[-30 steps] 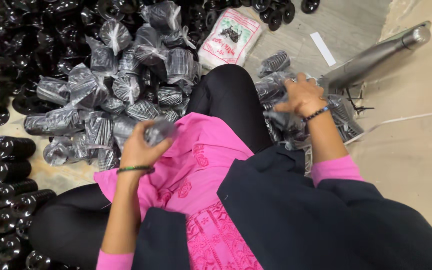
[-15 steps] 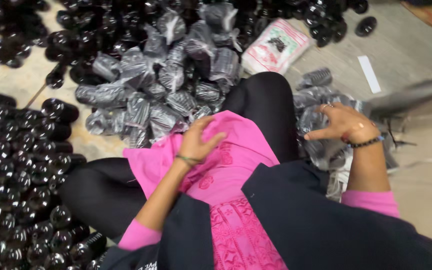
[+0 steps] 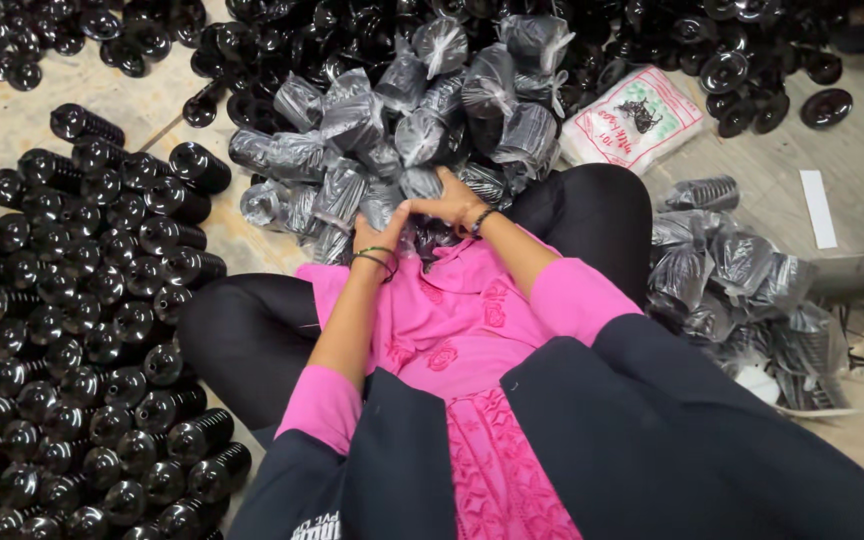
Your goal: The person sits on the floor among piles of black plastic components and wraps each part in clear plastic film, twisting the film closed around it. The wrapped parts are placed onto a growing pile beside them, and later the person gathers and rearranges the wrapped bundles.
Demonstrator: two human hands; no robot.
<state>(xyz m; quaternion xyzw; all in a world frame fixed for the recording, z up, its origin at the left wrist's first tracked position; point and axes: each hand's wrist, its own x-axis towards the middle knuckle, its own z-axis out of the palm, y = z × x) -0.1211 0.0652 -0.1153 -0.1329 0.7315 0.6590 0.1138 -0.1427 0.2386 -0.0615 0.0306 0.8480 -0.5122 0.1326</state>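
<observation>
Clear plastic film wraps the bagged part (image 3: 422, 235) that both hands work at, just in front of the lap; the left hand (image 3: 377, 235) and right hand (image 3: 452, 203) meet over it, thumbs and forefingers touching at the tips. The left fingers (image 3: 389, 217) curl narrow against the film; the right fingers (image 3: 430, 203) pinch down on the upper edge of the bag; whether either hand fully encloses the part cannot be told, since the hands cover most of it.

Orientation: the dark ribbed part shows only as a sliver below the fingers; its long axis appears to run away from the body, toward the pile of bagged parts (image 3: 402, 130) just beyond the fingertips; this is a judgement, not a clear reading.

Hazards, as judged:
- Thin film may tear under the pinch if the ribs snag it; cause: tension at the fingertips.
- The part may slip out of the bag mouth and roll onto the floor (image 3: 842, 170); cause: the rounded, glossy body.
- The stack beyond the fingers may slump toward the lap; cause: loose stacking.
- The loose black parts (image 3: 102, 300) to the left of the left fingers may get mixed with bagged ones; cause: close spacing.
</observation>
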